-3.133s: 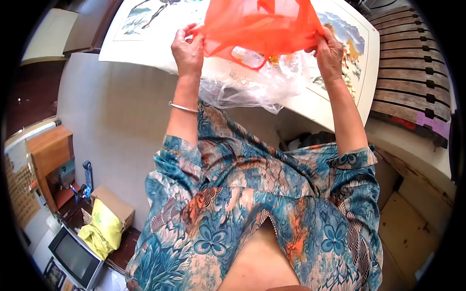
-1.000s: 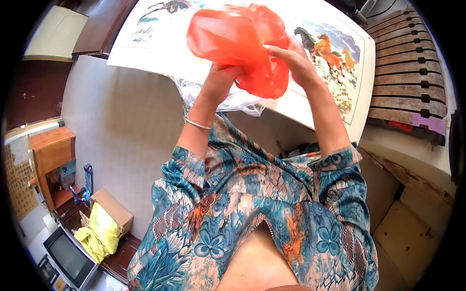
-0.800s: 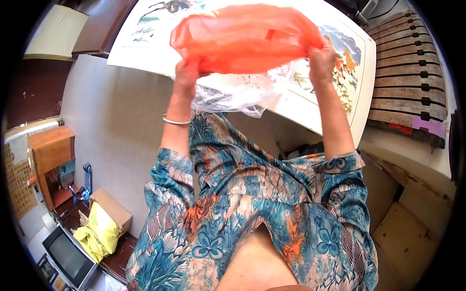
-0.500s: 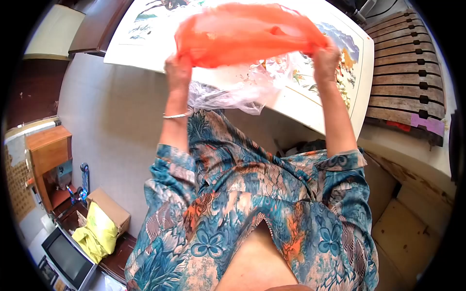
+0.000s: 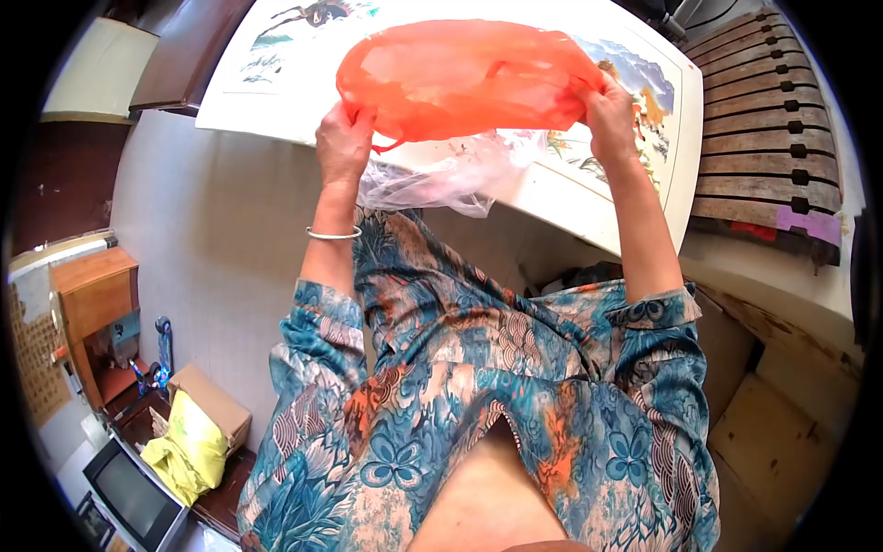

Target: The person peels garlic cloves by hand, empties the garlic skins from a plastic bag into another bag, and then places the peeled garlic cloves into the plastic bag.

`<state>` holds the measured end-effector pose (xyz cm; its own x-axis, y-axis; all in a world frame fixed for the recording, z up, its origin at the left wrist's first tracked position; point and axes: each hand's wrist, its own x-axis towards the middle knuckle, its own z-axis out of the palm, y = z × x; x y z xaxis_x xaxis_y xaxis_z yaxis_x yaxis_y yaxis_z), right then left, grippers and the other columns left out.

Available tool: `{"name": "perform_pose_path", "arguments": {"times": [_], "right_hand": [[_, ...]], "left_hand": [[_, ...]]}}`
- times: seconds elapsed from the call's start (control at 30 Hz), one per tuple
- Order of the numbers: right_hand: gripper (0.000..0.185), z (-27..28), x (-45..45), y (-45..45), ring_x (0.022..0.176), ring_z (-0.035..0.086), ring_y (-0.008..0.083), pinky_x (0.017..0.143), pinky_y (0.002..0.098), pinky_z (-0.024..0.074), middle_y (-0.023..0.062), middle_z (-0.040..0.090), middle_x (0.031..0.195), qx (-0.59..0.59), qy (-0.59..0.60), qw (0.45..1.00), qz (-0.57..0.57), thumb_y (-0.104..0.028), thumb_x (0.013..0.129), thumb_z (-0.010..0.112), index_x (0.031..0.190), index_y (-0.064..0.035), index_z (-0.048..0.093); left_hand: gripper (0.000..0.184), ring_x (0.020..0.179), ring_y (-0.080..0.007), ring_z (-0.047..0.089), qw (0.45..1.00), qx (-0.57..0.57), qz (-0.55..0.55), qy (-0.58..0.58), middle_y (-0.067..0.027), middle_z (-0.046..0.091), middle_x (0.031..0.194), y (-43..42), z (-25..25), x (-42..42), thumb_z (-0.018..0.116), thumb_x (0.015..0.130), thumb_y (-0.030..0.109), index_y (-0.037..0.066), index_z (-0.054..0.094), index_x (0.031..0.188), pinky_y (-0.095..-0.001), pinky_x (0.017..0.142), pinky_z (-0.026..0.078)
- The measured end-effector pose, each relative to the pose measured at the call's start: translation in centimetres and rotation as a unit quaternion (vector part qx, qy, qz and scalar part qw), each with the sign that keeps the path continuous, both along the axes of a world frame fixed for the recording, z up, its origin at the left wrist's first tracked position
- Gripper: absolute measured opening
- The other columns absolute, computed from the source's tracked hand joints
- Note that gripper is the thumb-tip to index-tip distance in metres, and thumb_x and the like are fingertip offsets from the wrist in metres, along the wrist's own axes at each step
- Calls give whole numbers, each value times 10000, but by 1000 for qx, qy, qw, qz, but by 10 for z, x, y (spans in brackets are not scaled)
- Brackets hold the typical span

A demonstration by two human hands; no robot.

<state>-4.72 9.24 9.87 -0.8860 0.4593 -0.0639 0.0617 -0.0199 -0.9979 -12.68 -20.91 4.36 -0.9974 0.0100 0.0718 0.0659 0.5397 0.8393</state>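
Observation:
A thin red plastic bag (image 5: 469, 78) is stretched sideways above the table. My left hand (image 5: 345, 145) grips its left end, and a small loop of the bag hangs by the fingers. At the other end my right hand (image 5: 609, 120) has its fingers closed on the bag. Beneath, a crumpled clear plastic bag (image 5: 441, 184) lies on the near edge of the white table (image 5: 570, 202) and droops over it. The table's top carries printed landscape pictures, partly covered by the red bag.
To the right stands a slatted wooden bench (image 5: 763, 120). On the lower left are a small wooden cabinet (image 5: 97, 290), a cardboard box (image 5: 212, 405) with a yellow bag (image 5: 189, 451), and an old television (image 5: 133, 492). A blue scooter (image 5: 164, 350) stands near the cabinet.
Both hands have come slightly lower and nearer, with the red bag between them. The bag looks less blurred, and a loop now shows beside the left hand.

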Motion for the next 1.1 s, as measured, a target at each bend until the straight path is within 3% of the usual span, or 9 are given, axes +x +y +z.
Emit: {"name": "perform_pose_path", "arguments": {"times": [0.13,0.23,0.3,0.33,0.47,0.53,0.6,0.73,1.1], "right_hand": [[172,-5,4,4,740,636,146,666,272,552,83,630,888,-25,34,999,25,-71,868,552,1018,9,577],[168,-6,2,-10,713,631,137,640,264,546,82,631,871,-41,72,997,8,-73,881,532,1013,18,582],[144,5,0,-31,616,603,136,563,253,514,89,624,764,-48,90,995,17,-15,880,470,935,53,583],[137,8,-1,-43,596,597,120,534,252,501,72,618,726,-54,106,992,40,-13,865,482,932,35,591],[150,30,20,-106,617,623,168,519,280,496,91,636,721,262,171,938,151,-35,845,531,977,26,567],[239,20,37,-142,650,629,293,546,350,506,154,634,792,384,191,872,237,-20,799,542,1032,28,521],[347,18,62,-169,732,609,377,588,403,502,196,619,905,405,113,853,308,-22,773,548,1112,16,483],[370,-4,91,-166,705,604,306,547,371,481,150,584,861,408,129,835,345,-36,781,561,1139,7,476],[427,-23,131,-156,792,575,287,696,355,496,106,551,915,397,166,818,382,-19,691,581,1114,-34,521]], "left_hand": [[311,837,-320,589,987,-38,20,153,-176,602,918,3,31,25,645,779,182,-39,563,982,-386,733,466],[277,787,-198,568,887,-122,35,443,-123,567,982,22,71,55,580,834,90,-50,508,1062,-301,689,485],[206,765,-219,556,915,30,-159,369,-127,566,942,45,74,90,540,848,45,-38,514,1035,-307,692,480],[195,761,-234,563,923,5,-183,338,-130,569,947,56,66,93,531,845,30,-23,527,1032,-308,699,483],[125,772,-233,574,938,9,-222,267,-115,568,803,59,-4,39,518,822,67,57,597,919,-374,680,471],[135,789,-234,567,954,80,-198,210,-113,562,823,47,-13,30,513,825,86,60,589,933,-376,693,467],[147,806,-235,560,956,248,-130,89,-112,556,843,32,3,43,509,827,105,62,582,947,-378,705,463],[176,841,-238,546,865,495,-60,-56,-109,544,884,15,4,41,499,832,143,66,566,976,-381,730,455],[273,934,-244,509,829,554,-35,-71,-100,513,995,8,10,35,473,846,248,78,523,1054,-389,799,433]]}}
